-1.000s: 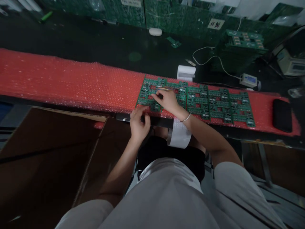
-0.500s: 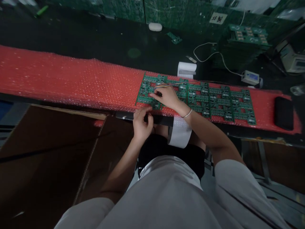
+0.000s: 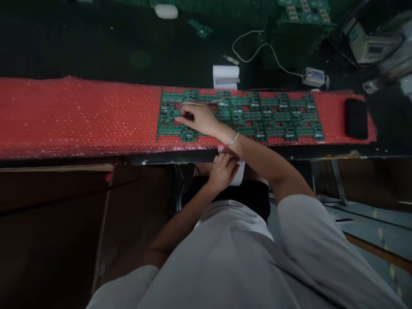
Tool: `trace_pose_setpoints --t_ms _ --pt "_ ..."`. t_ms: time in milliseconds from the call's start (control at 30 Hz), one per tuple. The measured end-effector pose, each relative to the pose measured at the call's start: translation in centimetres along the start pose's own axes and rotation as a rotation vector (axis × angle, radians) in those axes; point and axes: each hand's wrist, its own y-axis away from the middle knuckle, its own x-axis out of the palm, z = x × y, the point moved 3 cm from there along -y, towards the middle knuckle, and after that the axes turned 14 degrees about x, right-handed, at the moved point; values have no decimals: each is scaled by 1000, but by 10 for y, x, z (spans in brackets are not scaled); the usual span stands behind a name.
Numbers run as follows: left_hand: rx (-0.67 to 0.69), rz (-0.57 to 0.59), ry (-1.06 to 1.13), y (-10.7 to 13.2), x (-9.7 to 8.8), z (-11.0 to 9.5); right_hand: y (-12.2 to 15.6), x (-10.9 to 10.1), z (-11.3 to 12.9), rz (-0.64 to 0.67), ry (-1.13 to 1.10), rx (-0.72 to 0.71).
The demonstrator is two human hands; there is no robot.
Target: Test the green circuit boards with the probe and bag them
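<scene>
My right hand (image 3: 202, 119) is over the left end of a row of green circuit boards (image 3: 246, 113). Its thumb and forefinger are closed on thin coloured wires (image 3: 222, 99), which trail off to the right; their tip is hidden by the fingers. My left hand (image 3: 222, 172) is below the table's front edge, closed on a white paper strip of labels (image 3: 238, 175) that hangs down there. Fingers cover part of the strip. The boards lie flat on red bubble wrap (image 3: 96, 116).
Behind the boards are a notepad (image 3: 225, 71) with a clear ruler-like piece and a small meter (image 3: 313, 76) with a white cable. A black case (image 3: 355, 119) lies at the right end of the wrap. Stacked boards (image 3: 302, 10) stand at the back; a cardboard box (image 3: 48, 214) is at lower left.
My left hand has moved right, from the table edge to the hanging label strip, and closed on it. My right hand stays at the leftmost board with the wires. The view has shifted.
</scene>
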Motion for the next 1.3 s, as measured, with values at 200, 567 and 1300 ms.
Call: trace_pose_setpoints --t_ms 200,567,1300 --pt "-46 -89 10 -3 8 3 0 5 -3 2 38 -29" --pt "-162 -69 127 -5 7 3 1 -2 3 52 38 51" --pt "-411 -146 -33 9 -133 139 7 -4 -2 -215 -170 134"
